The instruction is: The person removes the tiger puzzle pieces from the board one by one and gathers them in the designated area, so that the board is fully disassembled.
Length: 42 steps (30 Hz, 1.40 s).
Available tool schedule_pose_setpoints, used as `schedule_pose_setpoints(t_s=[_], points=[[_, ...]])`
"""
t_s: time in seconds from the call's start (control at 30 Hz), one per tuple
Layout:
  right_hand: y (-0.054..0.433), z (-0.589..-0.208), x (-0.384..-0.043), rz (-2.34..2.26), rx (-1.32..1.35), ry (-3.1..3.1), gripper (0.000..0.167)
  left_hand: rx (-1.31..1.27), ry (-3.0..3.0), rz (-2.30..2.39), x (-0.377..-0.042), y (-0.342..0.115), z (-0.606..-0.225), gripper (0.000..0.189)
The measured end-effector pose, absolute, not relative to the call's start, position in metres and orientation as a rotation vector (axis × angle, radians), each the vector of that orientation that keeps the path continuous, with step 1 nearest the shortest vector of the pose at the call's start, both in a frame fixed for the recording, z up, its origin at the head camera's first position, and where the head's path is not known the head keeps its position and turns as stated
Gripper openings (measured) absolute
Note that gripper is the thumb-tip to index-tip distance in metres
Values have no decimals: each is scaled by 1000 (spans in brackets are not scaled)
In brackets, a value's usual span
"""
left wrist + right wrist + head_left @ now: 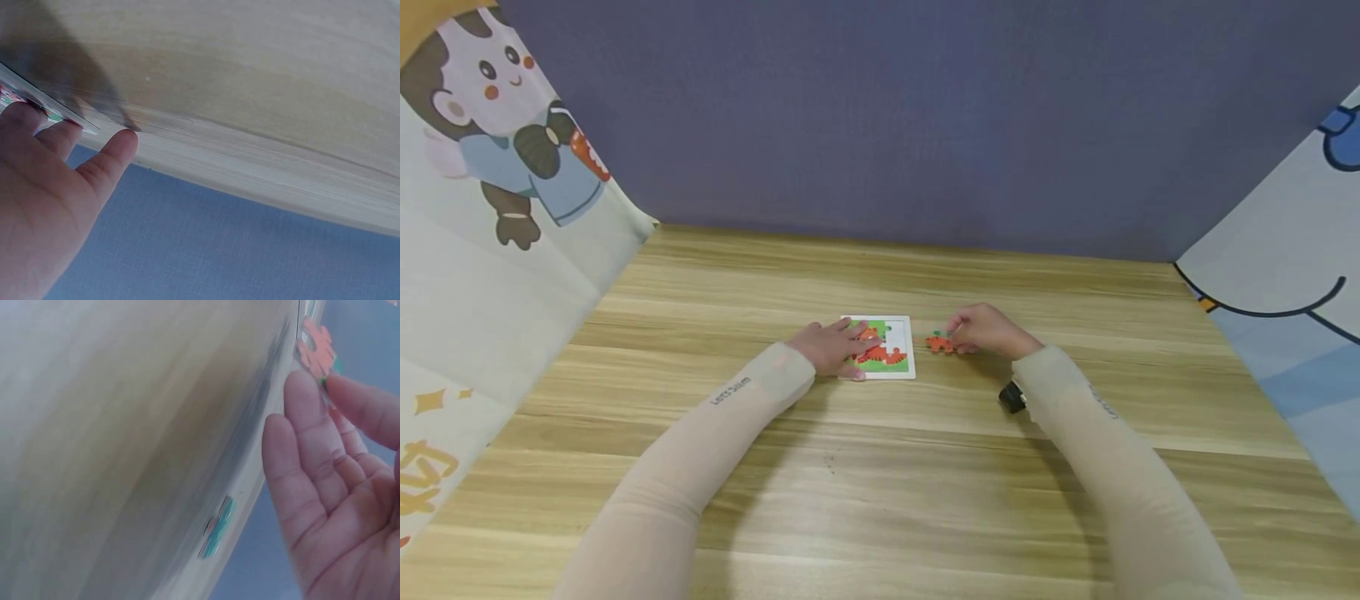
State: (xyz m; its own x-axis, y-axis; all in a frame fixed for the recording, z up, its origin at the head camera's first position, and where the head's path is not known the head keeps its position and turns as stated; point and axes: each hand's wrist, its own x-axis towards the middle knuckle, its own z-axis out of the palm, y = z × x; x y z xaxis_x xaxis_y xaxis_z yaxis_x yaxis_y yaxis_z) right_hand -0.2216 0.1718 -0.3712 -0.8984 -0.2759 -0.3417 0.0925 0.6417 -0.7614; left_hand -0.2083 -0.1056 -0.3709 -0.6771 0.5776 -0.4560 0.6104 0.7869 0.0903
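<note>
A small square jigsaw puzzle (912, 354) with a white border lies on the table, partly filled with green and orange pieces. Its upper right part shows bare white. My left hand (827, 348) rests over the puzzle's left side with fingers spread, covering some of the picture. Just right of the border, my right hand (988, 331) pinches an orange and green puzzle piece (319, 350) between thumb and fingertips. Another greenish piece (219, 530) lies on the table beside that hand in the right wrist view; in the head view I cannot make it out.
The wood-grain table (865, 500) runs back to a blue-grey panel (880, 125). Cartoon-printed sheets stand along the left (512, 250) and right sides. A small black device (1012, 397) sits at the right wrist.
</note>
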Motion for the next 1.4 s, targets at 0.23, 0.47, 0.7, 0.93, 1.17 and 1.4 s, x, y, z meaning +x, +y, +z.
schedule_pose_setpoints(t_s=[0.23, 0.47, 0.7, 0.93, 1.17, 1.4], points=[[183, -374, -221, -1138, -138, 2451, 16, 892, 2509, -95, -208, -107, -370, 73], [191, -374, -221, -1115, -138, 2453, 19, 889, 2511, -97, -209, -109, -370, 73], [196, -372, -224, -1128, -148, 2452, 17, 875, 2515, -92, -214, -109, -371, 73], [204, -371, -225, -1127, -149, 2451, 16, 856, 2515, -96, -218, -110, -374, 73], [212, -367, -223, -1097, -139, 2458, 20, 868, 2529, -118, -218, -109, -375, 73], [219, -365, -220, -1075, -131, 2467, 16, 867, 2530, -95, -217, -110, -375, 73]])
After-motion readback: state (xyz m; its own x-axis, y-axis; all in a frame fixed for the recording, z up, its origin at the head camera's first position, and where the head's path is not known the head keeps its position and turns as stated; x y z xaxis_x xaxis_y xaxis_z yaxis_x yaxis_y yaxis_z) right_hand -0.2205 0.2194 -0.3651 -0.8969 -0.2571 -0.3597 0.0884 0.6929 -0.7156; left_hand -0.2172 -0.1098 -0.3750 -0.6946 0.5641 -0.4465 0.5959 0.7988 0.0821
